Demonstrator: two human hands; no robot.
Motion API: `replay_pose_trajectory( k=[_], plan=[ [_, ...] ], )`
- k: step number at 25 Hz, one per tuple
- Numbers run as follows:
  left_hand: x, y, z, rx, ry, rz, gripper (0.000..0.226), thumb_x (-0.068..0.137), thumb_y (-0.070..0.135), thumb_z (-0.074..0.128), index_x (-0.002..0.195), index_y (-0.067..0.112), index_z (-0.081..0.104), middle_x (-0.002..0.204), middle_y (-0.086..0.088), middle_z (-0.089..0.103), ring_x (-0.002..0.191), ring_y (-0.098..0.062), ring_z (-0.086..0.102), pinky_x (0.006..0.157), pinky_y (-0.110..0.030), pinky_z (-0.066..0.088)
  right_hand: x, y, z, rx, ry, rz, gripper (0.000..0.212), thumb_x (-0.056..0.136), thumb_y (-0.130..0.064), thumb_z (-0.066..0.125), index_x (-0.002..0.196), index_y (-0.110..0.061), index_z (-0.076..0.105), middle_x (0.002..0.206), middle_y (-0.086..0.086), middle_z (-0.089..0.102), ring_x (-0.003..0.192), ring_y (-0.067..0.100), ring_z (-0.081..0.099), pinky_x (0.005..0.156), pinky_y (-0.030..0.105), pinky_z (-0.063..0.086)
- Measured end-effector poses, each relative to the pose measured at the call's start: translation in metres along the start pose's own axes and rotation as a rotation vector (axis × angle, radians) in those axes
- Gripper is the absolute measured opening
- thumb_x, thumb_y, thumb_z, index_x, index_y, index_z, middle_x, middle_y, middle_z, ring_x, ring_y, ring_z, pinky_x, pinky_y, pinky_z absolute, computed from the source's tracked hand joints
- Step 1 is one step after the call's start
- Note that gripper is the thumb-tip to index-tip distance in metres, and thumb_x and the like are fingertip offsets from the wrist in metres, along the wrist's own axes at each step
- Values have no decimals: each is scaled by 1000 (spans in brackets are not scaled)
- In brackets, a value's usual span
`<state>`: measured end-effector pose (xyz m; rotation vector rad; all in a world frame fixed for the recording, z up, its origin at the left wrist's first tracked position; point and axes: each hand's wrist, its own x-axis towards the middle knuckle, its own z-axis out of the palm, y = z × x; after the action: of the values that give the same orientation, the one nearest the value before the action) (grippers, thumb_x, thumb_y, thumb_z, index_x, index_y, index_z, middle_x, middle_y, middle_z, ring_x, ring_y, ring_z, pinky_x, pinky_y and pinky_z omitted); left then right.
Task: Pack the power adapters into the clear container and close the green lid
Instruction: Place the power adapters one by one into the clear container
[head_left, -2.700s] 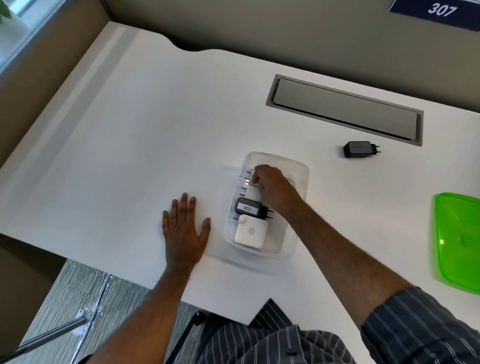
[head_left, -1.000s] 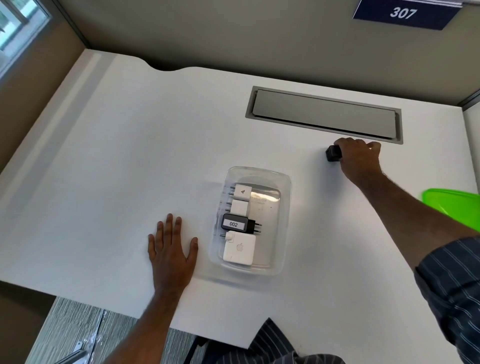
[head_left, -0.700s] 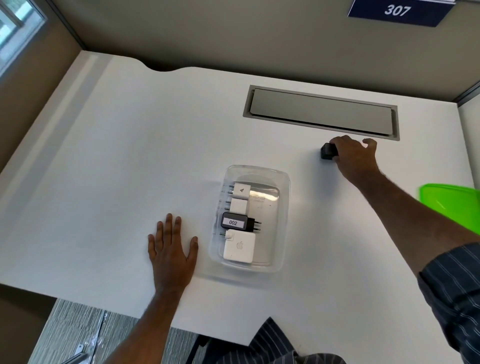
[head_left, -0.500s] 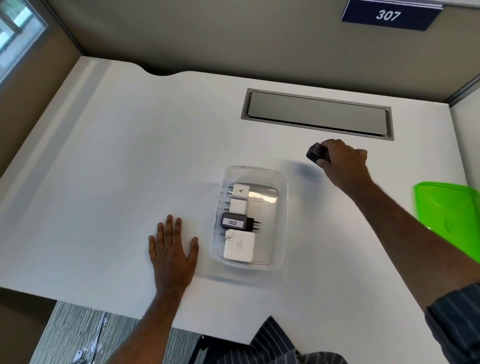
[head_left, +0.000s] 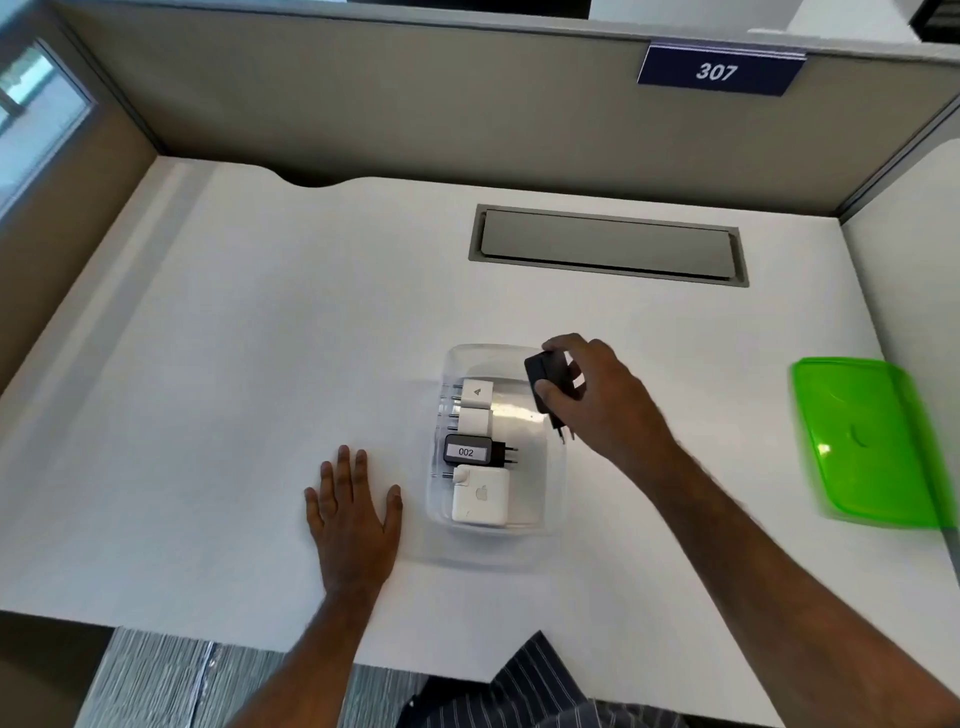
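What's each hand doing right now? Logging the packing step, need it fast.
Left hand: open, flat on the desk.
Right hand: closed on the black adapter, over the clear container.

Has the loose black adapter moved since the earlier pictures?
Yes. The black adapter left its spot near the grey desk hatch; the right hand now holds it over the clear container.

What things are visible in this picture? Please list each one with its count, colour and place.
container: 1, clear, desk middle
chargers in container: 4; three white, one black labelled 002, in a row on its left side
held charger: 1, black, above container
lid: 1, green, desk right
cable hatch: 1, grey, desk rear
sign 307: 1, blue, partition
desk: 1, white
left hand: flat on desk
right hand: gripping held charger
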<state>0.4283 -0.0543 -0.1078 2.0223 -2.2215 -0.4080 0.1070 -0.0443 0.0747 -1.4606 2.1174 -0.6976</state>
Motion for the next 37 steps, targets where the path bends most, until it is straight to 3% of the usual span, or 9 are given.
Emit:
replay_pose_trajectory(
  k=[7, 12, 16, 21, 27, 30, 33, 35, 37],
  plan=[
    [0, -3, -5, -39, -33, 12, 72, 99, 55, 32, 161, 20, 22, 171, -3, 18, 159, -28, 15, 127, -54, 12, 9, -6, 58, 2, -83, 82, 33, 87, -38, 64, 116, -37, 47, 109, -3, 54, 86, 22, 63, 75, 39, 56],
    [7, -8, -9, -87, -60, 38, 73, 95, 55, 34, 158, 20, 29, 169, -3, 23, 157, -29, 18, 126, -54, 13, 20, -4, 86, -228, -100, 88, 36, 88, -29, 63, 118, -20, 47, 104, 9, 52, 89, 35, 61, 67, 39, 51],
    [14, -9, -17, -181, -87, 29, 69, 93, 45, 50, 156, 21, 32, 168, -2, 26, 156, -27, 20, 126, -53, 11, 29, -10, 99, -355, -113, 147, 39, 91, -24, 61, 122, -8, 45, 110, 17, 51, 91, 40, 62, 61, 36, 41],
    [31, 19, -36, -433, -136, -6, 69, 97, 33, 60, 158, 24, 29, 165, 0, 31, 153, -22, 27, 125, -44, 16, 33, -10, 115, -538, -74, 157, 40, 94, -25, 58, 124, -3, 45, 115, 19, 53, 89, 35, 67, 66, 37, 51],
    [43, 58, -51, -828, -354, -13, 57, 102, 53, 44, 155, 36, 33, 162, 7, 35, 150, -17, 34, 125, -48, 27, 37, -3, 123, -578, -56, 192, 41, 92, -24, 61, 124, -4, 46, 115, 18, 54, 90, 31, 67, 68, 37, 53],
    [45, 65, -51, -867, -485, 36, 66, 91, 79, 35, 148, 45, 41, 157, 11, 46, 144, -13, 45, 119, -48, 39, 38, -2, 127, -544, -64, 199, 45, 93, -26, 60, 129, -6, 43, 116, 18, 52, 91, 33, 66, 69, 39, 54],
    [48, 64, -51, -893, -546, 52, 79, 84, 87, 33, 149, 43, 41, 154, 12, 49, 141, -10, 48, 118, -44, 42, 38, -4, 125, -503, -65, 206, 45, 95, -31, 59, 129, -7, 43, 116, 17, 52, 93, 35, 65, 70, 41, 53],
    [49, 67, -58, -908, -562, 53, 71, 90, 78, 38, 151, 40, 39, 156, 11, 46, 138, -8, 48, 117, -35, 40, 37, -5, 121, -475, -63, 195, 44, 95, -33, 58, 128, -8, 43, 115, 16, 51, 98, 35, 61, 71, 41, 52],
    [53, 69, -64, -917, -554, 46, 56, 100, 54, 44, 152, 34, 36, 154, 8, 45, 131, -6, 48, 109, -26, 41, 34, -7, 116, -457, -39, 152, 41, 94, -29, 58, 126, -7, 44, 115, 15, 52, 103, 33, 57, 70, 41, 52]
  ],
)
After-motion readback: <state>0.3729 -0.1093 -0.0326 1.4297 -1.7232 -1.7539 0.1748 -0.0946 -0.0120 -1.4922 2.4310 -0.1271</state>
